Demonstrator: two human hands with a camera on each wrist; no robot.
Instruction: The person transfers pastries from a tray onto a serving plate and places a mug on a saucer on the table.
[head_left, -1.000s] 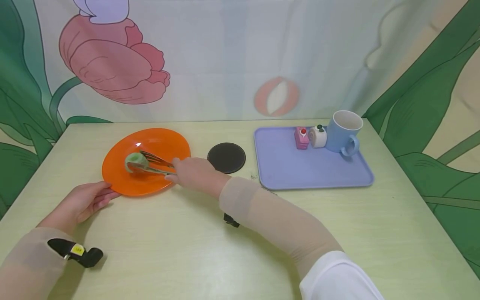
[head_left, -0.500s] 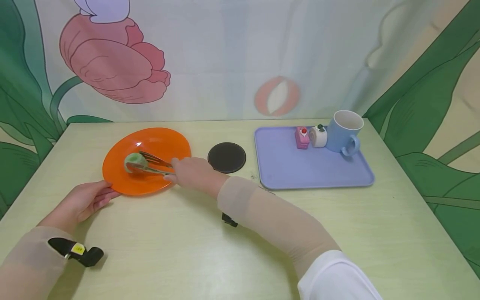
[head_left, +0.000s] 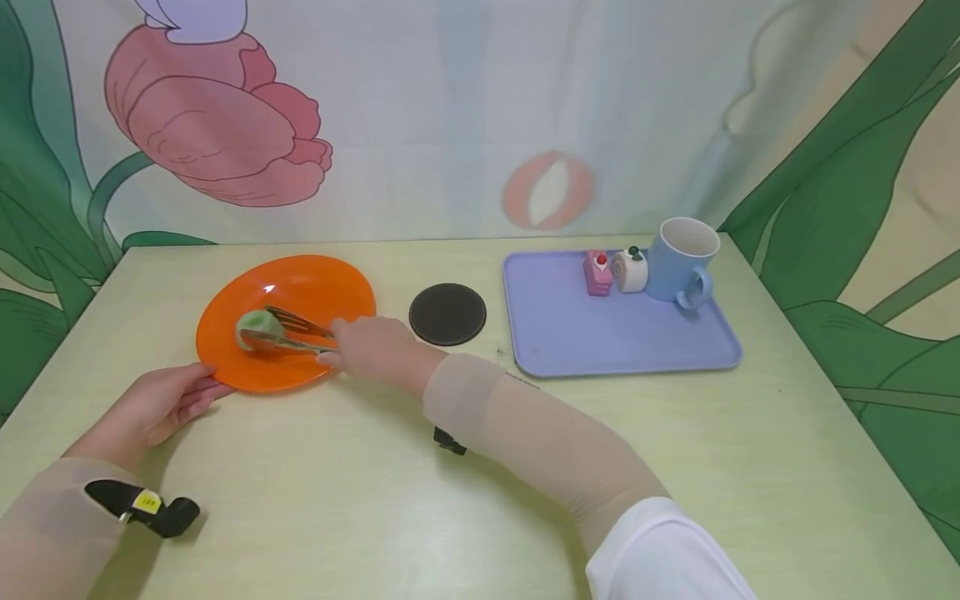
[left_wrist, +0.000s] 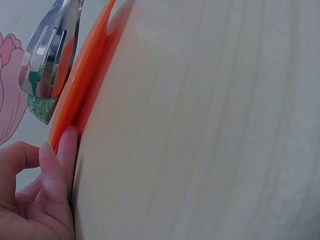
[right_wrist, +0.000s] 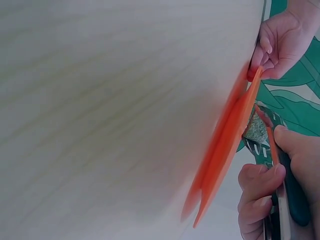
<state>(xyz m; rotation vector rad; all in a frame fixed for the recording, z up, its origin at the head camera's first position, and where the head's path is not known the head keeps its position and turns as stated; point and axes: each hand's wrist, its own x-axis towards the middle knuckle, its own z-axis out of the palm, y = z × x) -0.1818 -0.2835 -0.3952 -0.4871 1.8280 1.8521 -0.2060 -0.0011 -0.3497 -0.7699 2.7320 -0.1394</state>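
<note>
At far left behind the table, a pink flower and green leaves printed on the pale curtain. Nearer, wears a black camera with a yellow label on the left sleeve. Pinches the near left rim of the orange plate with the fingers of the left hand. Over the plate, left of its middle, holds the green piece between the tips of the metal tongs; impossible to tell whether touching the plate. Farther right, grips the tongs with the right hand, fingers curled round the handles, arm reaching across from the near right. Just right of the plate, beyond the right hand, a black coaster, flat on the table. Then a lilac tray, bearing along its far side a pink cake with a red top, a white roll with a dark green top and, just beside, a blue mug, upright, handle toward the near side. At far right, more green leaves.
</note>
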